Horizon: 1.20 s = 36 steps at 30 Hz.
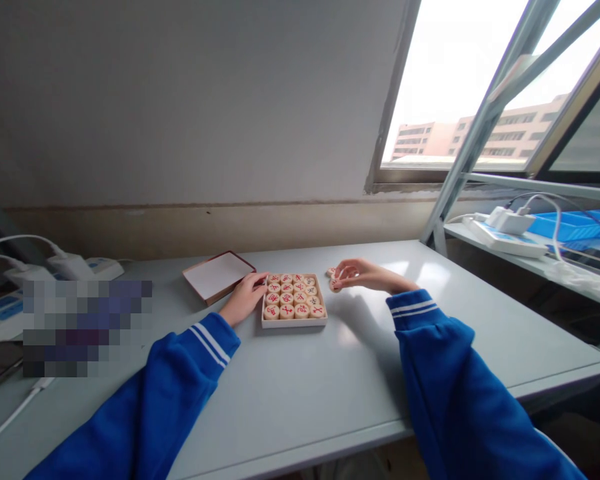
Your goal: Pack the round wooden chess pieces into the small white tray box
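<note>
A shallow white box (294, 324) on the desk holds rows of round wooden Chinese chess pieces (287, 299), most with red characters and a few at the right with black ones. My left hand (244, 298) grips the box's left edge, thumb and fingers against its rim. To the right of the box, my right hand (356, 273) pinches one Chinese chess piece (335, 286) just over the desk. Behind that piece lies at least one more (331, 272), partly covered by the fingers.
The box lid (219, 277) lies upside down behind my left hand. Power strips with white chargers (73, 265) and cables sit at the desk's left. On the right, a shelf carries another power strip (505, 237) and a blue tray (577, 225). A metal post (473, 143) rises beside the window.
</note>
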{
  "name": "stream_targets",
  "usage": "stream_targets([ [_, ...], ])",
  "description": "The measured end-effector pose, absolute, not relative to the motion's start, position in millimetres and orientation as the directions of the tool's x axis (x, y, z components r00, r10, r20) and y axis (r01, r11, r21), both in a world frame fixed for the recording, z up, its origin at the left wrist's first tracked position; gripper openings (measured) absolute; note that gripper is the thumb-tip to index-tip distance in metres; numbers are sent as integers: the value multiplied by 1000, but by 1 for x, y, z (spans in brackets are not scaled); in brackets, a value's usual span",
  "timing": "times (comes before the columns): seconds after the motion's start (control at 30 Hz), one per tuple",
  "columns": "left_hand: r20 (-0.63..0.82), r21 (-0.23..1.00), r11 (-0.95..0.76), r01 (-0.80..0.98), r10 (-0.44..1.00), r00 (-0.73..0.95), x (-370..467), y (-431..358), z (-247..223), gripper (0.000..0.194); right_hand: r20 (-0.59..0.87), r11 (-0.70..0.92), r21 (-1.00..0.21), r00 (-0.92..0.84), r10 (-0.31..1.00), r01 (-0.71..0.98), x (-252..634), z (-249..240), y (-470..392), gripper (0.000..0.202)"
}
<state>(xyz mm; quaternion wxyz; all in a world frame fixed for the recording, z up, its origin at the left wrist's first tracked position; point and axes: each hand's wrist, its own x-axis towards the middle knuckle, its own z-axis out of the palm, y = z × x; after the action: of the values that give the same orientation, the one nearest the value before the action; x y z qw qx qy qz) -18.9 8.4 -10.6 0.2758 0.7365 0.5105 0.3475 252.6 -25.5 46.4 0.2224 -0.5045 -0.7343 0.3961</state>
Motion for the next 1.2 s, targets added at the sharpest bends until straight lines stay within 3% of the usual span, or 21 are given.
stream_targets([
  [0.1, 223, 768, -322, 553, 945, 240, -19, 8, -10, 38, -177, 47, -624, -200, 964, 780, 267, 40, -21, 26],
  [0.2, 216, 773, -324, 546, 943, 253, -20, 8, -11, 39, -62, 29, -429, -62, 996, 903, 272, 31, -15, 28],
  [0.27, 219, 774, -327, 543, 942, 254, -20, 9, -11, 39, 13, 29, -387, -26, 1000, 922, 269, 28, -13, 27],
  [0.33, 230, 769, -333, 546, 941, 250, -20, 10, -12, 38, 73, 65, -414, -38, 997, 908, 264, 30, -15, 25],
  [0.5, 241, 750, -347, 563, 936, 256, -20, 9, -11, 37, 49, 427, -562, -487, 872, 708, 238, 44, -33, 27],
  [0.63, 259, 744, -358, 565, 933, 251, -19, 7, -10, 36, 37, 539, -564, -633, 773, 626, 220, 47, -44, 28],
  [1.1, 263, 752, -362, 551, 931, 253, -20, 10, -13, 36, 72, 413, -698, -516, 853, 585, 224, 47, -42, 28],
  [1.2, 260, 760, -360, 541, 931, 256, -20, 10, -14, 36, -13, 296, -737, -451, 893, 608, 244, 49, -41, 31],
])
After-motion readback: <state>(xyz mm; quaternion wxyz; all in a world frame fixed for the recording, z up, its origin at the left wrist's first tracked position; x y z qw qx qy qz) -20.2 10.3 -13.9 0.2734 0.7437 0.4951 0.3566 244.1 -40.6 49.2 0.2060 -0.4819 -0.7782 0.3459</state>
